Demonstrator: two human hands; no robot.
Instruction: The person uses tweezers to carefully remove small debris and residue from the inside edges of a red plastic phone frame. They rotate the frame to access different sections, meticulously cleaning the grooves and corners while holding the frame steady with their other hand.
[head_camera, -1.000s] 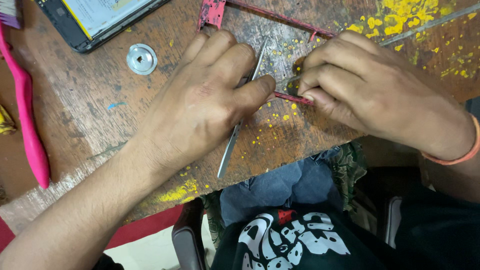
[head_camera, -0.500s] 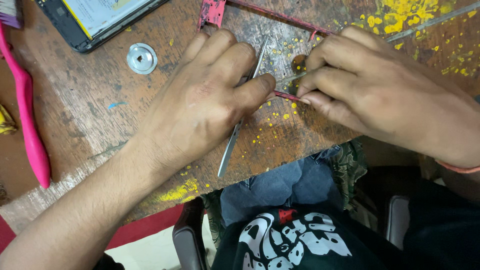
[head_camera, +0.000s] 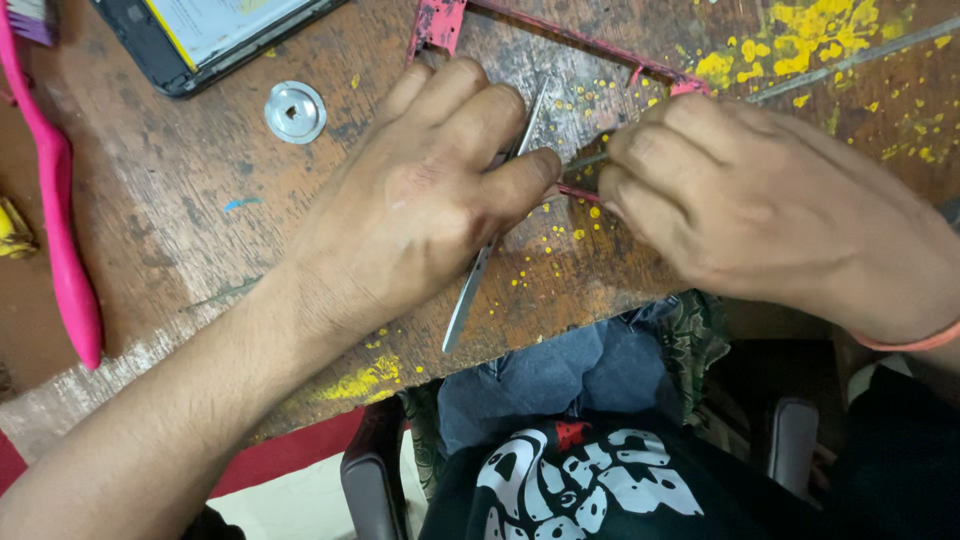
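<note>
Pink and thin, the phone frame (head_camera: 640, 75) lies flat on the worn wooden surface (head_camera: 180, 230), its near edge running between the two hands. The left hand (head_camera: 420, 200) presses down on it, fingers curled shut around a pair of long steel tweezers (head_camera: 470, 295) whose free end sticks out toward the surface's near edge. The right hand (head_camera: 760, 200) is pinched closed on a slim metal tool (head_camera: 585, 160), its tip meeting the frame's near rail just beside the left thumb; what the tip touches is hidden under the fingers.

By the look of it, this is fine work at one spot on the frame's rail, one hand steadying while the other picks or pries. Any next motion there would call for a small, controlled push, with the left hand keeping the frame from sliding.

Farther left lie a round metal washer (head_camera: 295, 111), a dark phone body (head_camera: 215, 35) at the top edge, and a pink brush handle (head_camera: 65, 250). Yellow specks (head_camera: 800, 40) spatter the wood.
</note>
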